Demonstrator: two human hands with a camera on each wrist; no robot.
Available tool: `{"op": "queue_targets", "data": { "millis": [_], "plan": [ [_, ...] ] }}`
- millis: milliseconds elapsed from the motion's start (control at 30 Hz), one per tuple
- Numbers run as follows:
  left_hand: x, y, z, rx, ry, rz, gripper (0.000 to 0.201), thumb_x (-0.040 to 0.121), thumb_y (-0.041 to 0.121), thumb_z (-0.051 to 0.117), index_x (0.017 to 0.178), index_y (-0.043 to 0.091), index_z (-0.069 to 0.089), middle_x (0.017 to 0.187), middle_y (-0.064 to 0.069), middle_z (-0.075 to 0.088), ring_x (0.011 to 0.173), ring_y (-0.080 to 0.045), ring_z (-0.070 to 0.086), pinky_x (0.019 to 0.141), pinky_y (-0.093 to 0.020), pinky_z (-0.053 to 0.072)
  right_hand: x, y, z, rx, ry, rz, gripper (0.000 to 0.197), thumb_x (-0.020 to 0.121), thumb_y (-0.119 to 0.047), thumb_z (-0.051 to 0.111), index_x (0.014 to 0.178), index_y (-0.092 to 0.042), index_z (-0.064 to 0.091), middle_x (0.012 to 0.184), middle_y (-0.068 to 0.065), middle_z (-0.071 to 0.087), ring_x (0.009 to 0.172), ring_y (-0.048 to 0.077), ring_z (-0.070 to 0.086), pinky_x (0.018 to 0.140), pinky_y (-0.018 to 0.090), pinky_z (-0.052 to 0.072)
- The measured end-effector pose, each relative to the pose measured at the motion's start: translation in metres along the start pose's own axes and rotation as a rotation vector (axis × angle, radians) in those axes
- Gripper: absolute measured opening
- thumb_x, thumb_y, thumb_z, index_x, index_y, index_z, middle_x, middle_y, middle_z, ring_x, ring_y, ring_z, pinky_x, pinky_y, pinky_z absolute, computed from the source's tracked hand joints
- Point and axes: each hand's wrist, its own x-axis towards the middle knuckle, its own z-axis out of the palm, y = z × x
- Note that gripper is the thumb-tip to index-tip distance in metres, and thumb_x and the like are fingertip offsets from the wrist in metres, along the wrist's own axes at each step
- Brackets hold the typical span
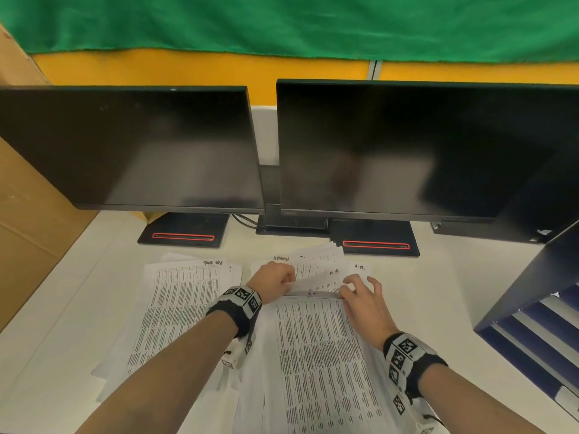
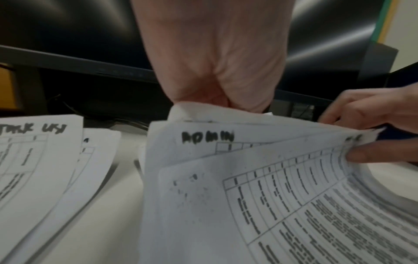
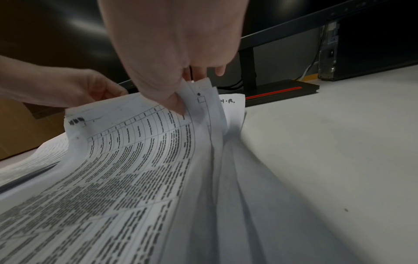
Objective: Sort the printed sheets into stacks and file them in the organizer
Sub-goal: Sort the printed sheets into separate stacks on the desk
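A pile of printed sheets [image 1: 316, 355] lies on the white desk in front of me, its far end lifted. My left hand [image 1: 275, 278] grips the raised top-left corner of the sheets [image 2: 203, 114], above one headed "ADMIN" [image 2: 207, 138]. My right hand [image 1: 360, 292] pinches the top-right corners of the sheets [image 3: 194, 100], thumb on the printed face. A sheet marked "H.R." [image 3: 228, 101] lies behind. A second stack headed "TASK LIST" [image 1: 185, 305] rests flat at the left. The dark blue organizer [image 1: 539, 314] with slanted shelves stands at the right.
Two dark monitors [image 1: 131, 148] [image 1: 416, 148] on black stands with red stripes [image 1: 183, 236] stand across the back of the desk. A cardboard box [image 1: 28, 220] lines the left edge. A dark computer case [image 3: 373, 41] sits at the far right.
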Motion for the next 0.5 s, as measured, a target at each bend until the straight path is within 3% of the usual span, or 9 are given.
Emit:
{"op": "queue_targets", "data": {
  "millis": [67,133,200,267,333,400,500],
  "plan": [
    [-0.002,0.005,0.000,0.017,0.023,0.101,0.009,0.088,0.014,0.060,0.092,0.015,0.068,0.093,-0.003,0.070,0.082,-0.012,0.058,0.075,-0.020,0.041,0.000,0.000,-0.001,-0.027,-0.012,0.016,0.025,0.067,-0.009,0.076,0.083,-0.024,0.063,0.127,0.006,0.054,0.080,0.012,0.066,0.103,0.048,0.035],
    [-0.001,0.008,0.001,0.018,0.009,0.166,0.013,0.090,0.015,0.058,0.093,0.016,0.070,0.092,-0.001,0.071,0.083,-0.011,0.058,0.078,-0.021,0.042,0.000,0.001,-0.002,-0.039,-0.025,0.025,0.027,0.065,-0.008,0.075,0.081,-0.025,0.062,0.129,0.004,0.056,0.079,0.011,0.066,0.102,0.046,0.036],
    [0.004,0.010,0.001,0.020,0.001,0.187,0.016,0.092,0.018,0.054,0.099,0.016,0.069,0.099,-0.001,0.070,0.087,-0.012,0.059,0.084,-0.025,0.047,0.001,0.002,-0.002,-0.028,-0.040,0.031,0.030,0.067,-0.003,0.070,0.084,-0.026,0.062,0.109,-0.003,0.064,0.078,0.013,0.065,0.100,0.040,0.027],
    [0.009,0.012,0.002,0.009,0.028,0.160,0.025,0.096,0.022,0.047,0.115,0.016,0.062,0.117,-0.002,0.060,0.095,-0.014,0.057,0.088,-0.026,0.047,0.001,0.001,-0.003,-0.035,-0.044,0.042,0.035,0.065,0.001,0.070,0.085,-0.027,0.062,0.089,-0.008,0.062,0.076,0.013,0.063,0.092,0.035,0.023],
    [0.017,0.011,0.002,0.059,0.048,0.123,0.035,0.097,0.020,0.044,0.132,0.013,0.047,0.133,-0.004,0.044,0.105,-0.019,0.054,0.088,-0.026,0.048,0.000,0.001,-0.004,-0.046,-0.042,0.046,0.036,0.063,0.001,0.071,0.085,-0.027,0.063,0.084,-0.009,0.061,0.073,0.013,0.062,0.088,0.034,0.024],
    [0.023,0.008,0.001,0.184,0.015,0.072,0.046,0.093,0.020,0.052,0.137,0.013,0.038,0.135,-0.006,0.038,0.106,-0.021,0.053,0.086,-0.030,0.051,-0.001,0.000,-0.005,-0.052,-0.026,0.040,0.035,0.063,0.000,0.072,0.084,-0.027,0.063,0.081,-0.009,0.061,0.072,0.014,0.061,0.086,0.034,0.024],
    [0.028,0.002,-0.003,0.367,0.020,0.040,0.046,0.087,0.024,0.061,0.129,0.017,0.043,0.122,-0.007,0.045,0.102,-0.020,0.051,0.084,-0.034,0.052,-0.001,-0.001,-0.008,-0.105,-0.028,0.017,0.036,0.059,-0.003,0.077,0.079,-0.028,0.062,0.071,-0.012,0.060,0.068,0.016,0.058,0.083,0.037,0.026]
  ]
}}
